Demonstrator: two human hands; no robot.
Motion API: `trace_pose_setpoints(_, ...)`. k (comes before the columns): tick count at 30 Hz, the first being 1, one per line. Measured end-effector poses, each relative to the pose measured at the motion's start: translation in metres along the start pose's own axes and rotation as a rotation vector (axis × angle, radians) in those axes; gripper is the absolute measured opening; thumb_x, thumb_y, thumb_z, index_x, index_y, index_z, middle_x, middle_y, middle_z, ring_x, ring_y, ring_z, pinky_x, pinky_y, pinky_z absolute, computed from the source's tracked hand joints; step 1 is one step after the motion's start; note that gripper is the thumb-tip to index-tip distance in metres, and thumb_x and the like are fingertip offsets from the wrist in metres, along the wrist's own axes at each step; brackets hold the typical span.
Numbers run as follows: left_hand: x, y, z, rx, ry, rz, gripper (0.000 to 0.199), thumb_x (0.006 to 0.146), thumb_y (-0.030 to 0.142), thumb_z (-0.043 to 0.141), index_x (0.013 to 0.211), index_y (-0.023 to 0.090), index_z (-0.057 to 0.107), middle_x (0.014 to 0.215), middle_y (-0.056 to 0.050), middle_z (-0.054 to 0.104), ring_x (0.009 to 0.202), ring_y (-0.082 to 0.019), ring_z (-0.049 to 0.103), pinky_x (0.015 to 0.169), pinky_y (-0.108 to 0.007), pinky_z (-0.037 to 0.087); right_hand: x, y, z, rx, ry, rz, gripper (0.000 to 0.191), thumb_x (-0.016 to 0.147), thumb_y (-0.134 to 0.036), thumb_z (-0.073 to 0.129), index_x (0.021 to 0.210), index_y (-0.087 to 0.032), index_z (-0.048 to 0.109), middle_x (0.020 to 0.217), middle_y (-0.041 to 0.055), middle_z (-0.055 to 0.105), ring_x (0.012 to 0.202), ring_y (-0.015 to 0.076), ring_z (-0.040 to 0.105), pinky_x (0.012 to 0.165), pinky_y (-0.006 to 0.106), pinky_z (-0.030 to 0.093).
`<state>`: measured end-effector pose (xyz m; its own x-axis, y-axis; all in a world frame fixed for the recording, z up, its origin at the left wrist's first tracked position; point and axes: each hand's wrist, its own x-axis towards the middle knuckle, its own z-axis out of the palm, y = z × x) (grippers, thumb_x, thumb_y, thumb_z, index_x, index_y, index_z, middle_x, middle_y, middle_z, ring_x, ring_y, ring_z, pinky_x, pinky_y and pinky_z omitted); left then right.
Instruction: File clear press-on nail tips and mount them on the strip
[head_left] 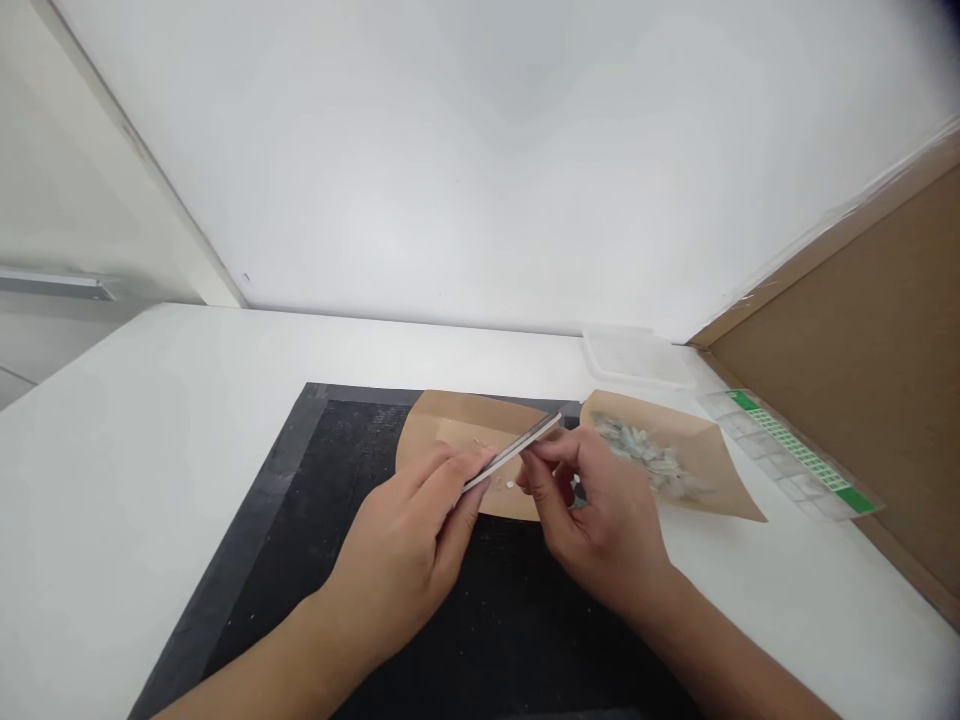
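Observation:
My left hand [412, 535] is closed on the lower end of a thin, flat strip [517, 447], dark on top with a pale edge, tilted up to the right. My right hand [600, 505] is pinched just below the strip's upper end; whatever its fingertips hold is hidden. Beneath both hands lies a brown paper sheet [442, 418] with small white bits [510, 485] on it. Right of my right hand, a second brown paper [720, 455] carries a heap of pale greenish-white pieces [649, 455].
A black mat [315, 560] lies under my hands on the white table [82, 480]. At the back right is a clear plastic tray [637, 358]. A clear compartment sheet with a green label [802, 455] rests by the brown side panel [855, 370]. A white wall [450, 170] rises behind.

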<state>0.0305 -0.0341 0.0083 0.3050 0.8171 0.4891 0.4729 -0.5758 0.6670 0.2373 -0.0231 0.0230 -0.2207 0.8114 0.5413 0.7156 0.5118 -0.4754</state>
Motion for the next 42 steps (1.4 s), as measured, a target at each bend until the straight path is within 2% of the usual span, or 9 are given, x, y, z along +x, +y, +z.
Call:
trace_pose_setpoints(5,0.000,0.001,-0.001,0.019,-0.057,-0.043,0.031,0.109,0.021,0.048,0.136,0.025,0.064,0.096,-0.003,0.068,0.083,-0.014,0.067,0.073,-0.025,0.051,-0.001,0.000,0.003,-0.016,0.036,-0.079,0.009,0.102,-0.023,0.060,0.094,-0.022,0.057,0.076,-0.0027,0.063,0.058,0.0112,0.057,0.056,0.026,0.042)
trace_pose_setpoints(10,0.001,0.001,0.000,0.004,-0.085,-0.065,0.034,0.110,0.023,0.046,0.139,0.025,0.063,0.089,-0.001,0.066,0.076,-0.015,0.064,0.069,-0.027,0.050,0.002,-0.003,0.006,-0.077,0.042,-0.130,0.012,0.103,-0.021,0.057,0.090,-0.021,0.054,0.072,-0.0026,0.057,0.060,0.0125,0.057,0.057,0.027,0.039)
trace_pose_setpoints(14,0.002,0.002,-0.001,-0.038,-0.104,-0.100,0.033,0.111,0.025,0.045,0.138,0.026,0.063,0.101,-0.002,0.073,0.088,-0.016,0.069,0.079,-0.028,0.053,0.004,0.000,0.007,-0.098,0.016,-0.154,0.013,0.103,-0.021,0.057,0.090,-0.021,0.053,0.074,-0.0020,0.060,0.062,0.0130,0.058,0.059,0.028,0.041)
trace_pose_setpoints(20,0.004,0.007,-0.007,-0.088,-0.190,-0.135,0.037,0.113,0.028,0.038,0.144,0.030,0.059,0.124,-0.002,0.073,0.110,-0.016,0.070,0.099,-0.029,0.054,0.006,0.005,0.005,-0.051,0.056,-0.051,0.015,0.101,-0.021,0.059,0.088,-0.022,0.051,0.075,-0.0035,0.059,0.059,0.0110,0.057,0.056,0.026,0.040)
trace_pose_setpoints(24,0.007,0.010,-0.010,-0.098,-0.210,-0.180,0.039,0.113,0.032,0.035,0.142,0.027,0.061,0.128,-0.004,0.073,0.112,-0.018,0.071,0.097,-0.030,0.056,0.005,0.007,0.002,0.093,0.043,-0.045,0.011,0.100,-0.019,0.060,0.093,-0.023,0.053,0.082,-0.0024,0.064,0.066,0.0112,0.062,0.061,0.024,0.045)
trace_pose_setpoints(29,0.007,0.008,-0.008,-0.099,-0.217,-0.199,0.041,0.113,0.032,0.035,0.146,0.026,0.057,0.129,-0.007,0.074,0.120,-0.022,0.070,0.100,-0.033,0.057,0.005,0.007,-0.001,0.108,0.007,-0.075,0.009,0.100,-0.020,0.062,0.095,-0.023,0.056,0.078,-0.0031,0.062,0.063,0.0116,0.062,0.060,0.025,0.045)
trace_pose_setpoints(36,0.007,0.008,-0.005,-0.069,-0.178,-0.136,0.037,0.112,0.027,0.038,0.138,0.024,0.064,0.096,-0.004,0.075,0.084,-0.018,0.072,0.078,-0.028,0.055,0.005,0.002,0.008,-0.012,0.090,-0.095,0.011,0.101,-0.021,0.059,0.092,-0.022,0.053,0.072,-0.0035,0.057,0.058,0.0119,0.057,0.058,0.026,0.042)
trace_pose_setpoints(39,0.007,0.007,-0.005,-0.039,-0.169,-0.140,0.035,0.112,0.027,0.038,0.134,0.023,0.065,0.094,-0.003,0.074,0.081,-0.017,0.070,0.074,-0.027,0.053,0.004,-0.001,0.013,-0.031,0.092,-0.111,0.012,0.101,-0.018,0.057,0.091,-0.022,0.053,0.073,-0.0025,0.057,0.060,0.0126,0.056,0.059,0.027,0.041)
trace_pose_setpoints(42,0.007,0.005,-0.006,-0.019,-0.174,-0.153,0.034,0.112,0.027,0.039,0.131,0.023,0.066,0.096,-0.003,0.075,0.081,-0.017,0.069,0.073,-0.028,0.051,0.004,-0.003,0.017,-0.032,0.036,-0.160,0.014,0.101,-0.016,0.056,0.089,-0.022,0.052,0.071,-0.0023,0.057,0.060,0.0132,0.054,0.059,0.027,0.041)
